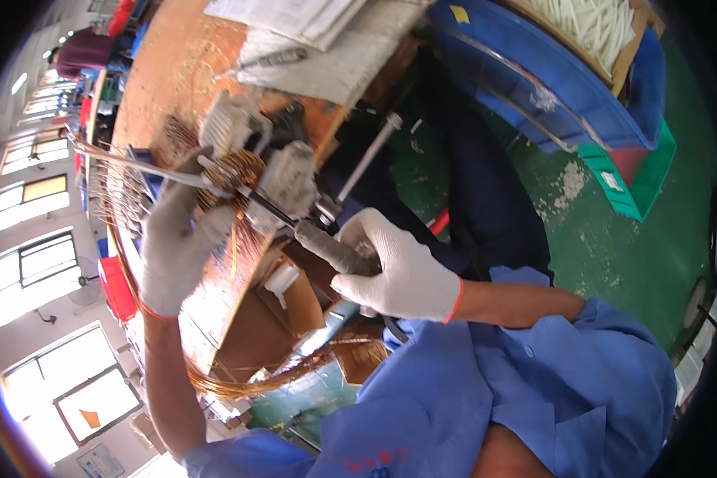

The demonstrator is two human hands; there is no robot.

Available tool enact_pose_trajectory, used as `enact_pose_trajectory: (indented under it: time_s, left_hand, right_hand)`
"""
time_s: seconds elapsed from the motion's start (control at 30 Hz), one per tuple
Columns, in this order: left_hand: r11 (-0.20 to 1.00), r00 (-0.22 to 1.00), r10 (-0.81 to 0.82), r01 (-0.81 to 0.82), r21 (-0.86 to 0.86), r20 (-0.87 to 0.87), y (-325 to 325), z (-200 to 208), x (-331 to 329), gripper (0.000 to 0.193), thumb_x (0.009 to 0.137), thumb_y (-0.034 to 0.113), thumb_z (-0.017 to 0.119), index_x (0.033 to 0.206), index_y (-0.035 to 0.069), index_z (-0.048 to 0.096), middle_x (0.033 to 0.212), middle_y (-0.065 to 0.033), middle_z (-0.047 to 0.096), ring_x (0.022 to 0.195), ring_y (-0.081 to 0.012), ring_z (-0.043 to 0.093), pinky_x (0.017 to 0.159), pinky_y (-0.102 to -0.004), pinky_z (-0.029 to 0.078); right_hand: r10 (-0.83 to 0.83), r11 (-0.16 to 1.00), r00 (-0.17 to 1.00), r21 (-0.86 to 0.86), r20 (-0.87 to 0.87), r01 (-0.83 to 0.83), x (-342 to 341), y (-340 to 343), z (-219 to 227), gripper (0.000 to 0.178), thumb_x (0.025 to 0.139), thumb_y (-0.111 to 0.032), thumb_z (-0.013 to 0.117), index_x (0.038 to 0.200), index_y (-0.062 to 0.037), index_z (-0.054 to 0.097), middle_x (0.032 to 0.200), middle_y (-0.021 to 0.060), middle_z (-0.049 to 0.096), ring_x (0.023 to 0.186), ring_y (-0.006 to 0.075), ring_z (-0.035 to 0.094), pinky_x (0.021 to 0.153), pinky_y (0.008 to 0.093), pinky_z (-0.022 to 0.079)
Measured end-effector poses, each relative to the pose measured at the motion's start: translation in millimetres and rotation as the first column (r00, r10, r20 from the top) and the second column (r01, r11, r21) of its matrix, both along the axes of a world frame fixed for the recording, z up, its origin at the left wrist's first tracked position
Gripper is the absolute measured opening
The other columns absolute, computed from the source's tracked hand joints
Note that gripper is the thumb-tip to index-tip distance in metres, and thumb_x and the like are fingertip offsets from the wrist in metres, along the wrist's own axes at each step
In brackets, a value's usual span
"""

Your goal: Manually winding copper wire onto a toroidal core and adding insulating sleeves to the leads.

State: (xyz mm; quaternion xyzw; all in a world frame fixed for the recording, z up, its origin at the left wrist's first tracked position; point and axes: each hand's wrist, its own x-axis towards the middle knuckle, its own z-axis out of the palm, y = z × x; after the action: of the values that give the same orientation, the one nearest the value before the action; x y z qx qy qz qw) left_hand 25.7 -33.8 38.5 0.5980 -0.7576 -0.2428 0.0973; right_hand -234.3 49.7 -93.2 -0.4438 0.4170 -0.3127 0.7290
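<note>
My left hand (175,243), in a white knit glove, is closed around a copper-wound coil part (237,175) with white pieces and a pale shaft. My right hand (402,275), gloved the same way, grips the grey wrapped handle (327,245) of a thin hand tool. Its dark shaft (271,209) points up and left to the coil; whether the tip touches the windings, I cannot tell. A greyish, cloth-like lump (287,182) is just behind the shaft. The fingers of my left hand are partly hidden by the coil.
A wooden workbench (167,60) holds papers (295,16), a pen-like tool (271,60) and loose wires. A metal rod (366,163) sticks out by the bench edge. Blue bins (534,88) and a green crate (649,179) stand right. Below lie a cardboard box (303,299) and copper wire (247,389).
</note>
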Motion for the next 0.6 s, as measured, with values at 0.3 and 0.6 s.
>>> enact_pose_trajectory:
  time_s: [0.3, 0.6]
  left_hand:
    - [0.999, 0.999, 0.037, -0.037, 0.006, 0.001, -1, 5, -3, 0.061, 0.083, 0.033, 0.088, 0.131, 0.000, 0.070, 0.152, -0.0174, 0.058, 0.135, -0.0330, 0.062, 0.111, -0.0421, 0.050]
    - [0.995, 0.998, -0.034, 0.030, -0.097, -0.047, -10, -1, -1, 0.063, 0.082, 0.047, 0.090, 0.125, 0.004, 0.075, 0.161, -0.0249, 0.047, 0.139, -0.0398, 0.058, 0.111, -0.0496, 0.050]
  right_hand:
    - [0.138, 0.919, 0.890, 0.280, 0.434, -0.278, 16, -1, 31, 0.025, 0.103, -0.022, 0.071, 0.114, -0.0041, 0.057, 0.087, 0.0033, 0.063, 0.076, 0.0114, 0.073, 0.068, 0.0283, 0.057]
    - [0.171, 0.804, 0.895, 0.467, 0.412, -0.369, 9, -3, 45, 0.033, 0.104, -0.032, 0.069, 0.115, -0.0033, 0.057, 0.082, 0.0035, 0.061, 0.056, 0.0113, 0.060, 0.055, 0.0288, 0.051]
